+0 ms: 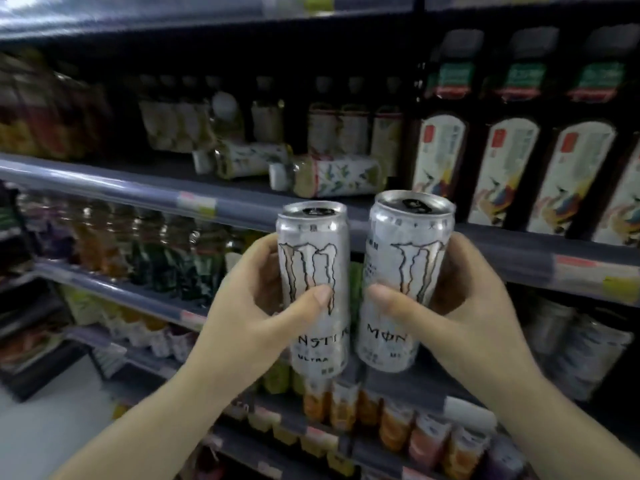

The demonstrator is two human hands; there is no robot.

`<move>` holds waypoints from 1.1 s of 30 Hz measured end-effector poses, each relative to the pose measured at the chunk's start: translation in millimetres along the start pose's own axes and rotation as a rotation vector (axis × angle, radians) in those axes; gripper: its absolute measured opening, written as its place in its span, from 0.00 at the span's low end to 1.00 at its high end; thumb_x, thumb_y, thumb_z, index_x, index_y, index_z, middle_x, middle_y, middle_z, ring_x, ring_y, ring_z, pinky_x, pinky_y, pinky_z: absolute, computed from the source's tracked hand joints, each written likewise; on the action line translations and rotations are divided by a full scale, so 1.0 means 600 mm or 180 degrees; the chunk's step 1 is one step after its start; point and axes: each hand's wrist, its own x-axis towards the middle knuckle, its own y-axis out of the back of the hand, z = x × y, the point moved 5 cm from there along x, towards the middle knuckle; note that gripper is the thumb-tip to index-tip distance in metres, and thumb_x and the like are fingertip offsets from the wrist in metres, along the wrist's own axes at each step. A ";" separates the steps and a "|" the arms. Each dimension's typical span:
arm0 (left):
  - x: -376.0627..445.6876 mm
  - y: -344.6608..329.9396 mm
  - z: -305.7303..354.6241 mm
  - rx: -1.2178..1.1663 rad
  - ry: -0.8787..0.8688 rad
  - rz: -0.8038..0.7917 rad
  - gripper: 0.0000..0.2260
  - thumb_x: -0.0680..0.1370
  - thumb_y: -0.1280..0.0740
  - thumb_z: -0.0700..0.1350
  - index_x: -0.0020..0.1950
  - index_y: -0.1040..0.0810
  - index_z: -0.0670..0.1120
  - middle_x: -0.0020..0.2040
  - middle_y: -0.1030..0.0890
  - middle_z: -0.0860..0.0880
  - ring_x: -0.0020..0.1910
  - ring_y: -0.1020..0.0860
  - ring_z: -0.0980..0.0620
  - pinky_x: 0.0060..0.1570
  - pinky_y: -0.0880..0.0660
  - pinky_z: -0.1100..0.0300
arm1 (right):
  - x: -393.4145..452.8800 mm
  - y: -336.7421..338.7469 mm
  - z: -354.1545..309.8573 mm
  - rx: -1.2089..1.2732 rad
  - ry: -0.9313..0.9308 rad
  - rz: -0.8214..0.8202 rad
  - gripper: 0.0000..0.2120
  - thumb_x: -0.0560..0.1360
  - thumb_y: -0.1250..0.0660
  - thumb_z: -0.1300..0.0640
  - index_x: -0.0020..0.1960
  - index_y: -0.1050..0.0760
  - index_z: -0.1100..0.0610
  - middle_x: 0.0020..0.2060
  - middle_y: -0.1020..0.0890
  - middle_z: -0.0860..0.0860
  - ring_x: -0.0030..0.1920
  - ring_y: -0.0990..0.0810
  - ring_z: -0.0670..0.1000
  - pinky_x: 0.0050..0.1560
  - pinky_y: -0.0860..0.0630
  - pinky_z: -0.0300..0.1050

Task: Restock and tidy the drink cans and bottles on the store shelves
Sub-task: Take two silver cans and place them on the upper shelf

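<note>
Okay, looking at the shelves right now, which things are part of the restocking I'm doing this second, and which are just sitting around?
In hand:
- left hand grips one white can
- right hand grips the other white can

Just sitting there:
- two tipped bottles lying on the shelf above, likely next to tidy
- tall dark bottles standing at right
- orange cans on the low shelf

Blurred bottles (52, 109), labels unreadable

dim aisle, pale floor (45, 427)
</note>
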 end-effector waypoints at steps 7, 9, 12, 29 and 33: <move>0.104 0.146 0.076 0.0043 -0.0467 -0.0089 0.15 0.72 0.29 0.49 0.59 0.21 0.53 0.53 0.16 0.53 0.51 0.17 0.54 0.45 0.19 0.62 | 0.125 -0.103 -0.095 -0.0094 0.0502 -0.0071 0.19 0.63 0.28 0.39 0.52 0.25 0.40 0.46 0.17 0.32 0.46 0.18 0.33 0.37 0.25 0.24; 0.140 0.183 0.097 0.0087 -0.0646 -0.0074 0.15 0.72 0.28 0.50 0.58 0.21 0.53 0.54 0.16 0.52 0.52 0.17 0.51 0.48 0.19 0.55 | 0.162 -0.129 -0.125 -0.0124 0.0701 0.0008 0.17 0.63 0.28 0.40 0.50 0.24 0.42 0.44 0.17 0.32 0.45 0.18 0.33 0.36 0.25 0.24; 0.190 0.232 0.121 0.0045 -0.0825 -0.0145 0.14 0.72 0.28 0.50 0.57 0.20 0.52 0.55 0.16 0.50 0.55 0.18 0.48 0.52 0.20 0.48 | 0.214 -0.165 -0.164 -0.0154 0.0878 0.0153 0.18 0.62 0.28 0.40 0.50 0.23 0.43 0.44 0.16 0.34 0.44 0.17 0.34 0.38 0.24 0.26; 0.498 0.465 0.215 -0.0220 -0.1913 0.0029 0.19 0.73 0.27 0.42 0.62 0.24 0.37 0.58 0.18 0.41 0.57 0.19 0.44 0.56 0.22 0.48 | 0.528 -0.343 -0.313 -0.0471 0.1855 0.0879 0.25 0.69 0.24 0.49 0.59 0.29 0.60 0.54 0.19 0.52 0.54 0.18 0.45 0.52 0.19 0.43; 0.545 0.503 0.211 -0.0164 -0.2042 0.0068 0.18 0.74 0.27 0.41 0.62 0.24 0.37 0.58 0.18 0.41 0.58 0.19 0.45 0.57 0.22 0.49 | 0.579 -0.380 -0.308 -0.0425 0.1907 0.0955 0.28 0.68 0.23 0.52 0.60 0.31 0.61 0.54 0.20 0.52 0.54 0.19 0.44 0.53 0.20 0.40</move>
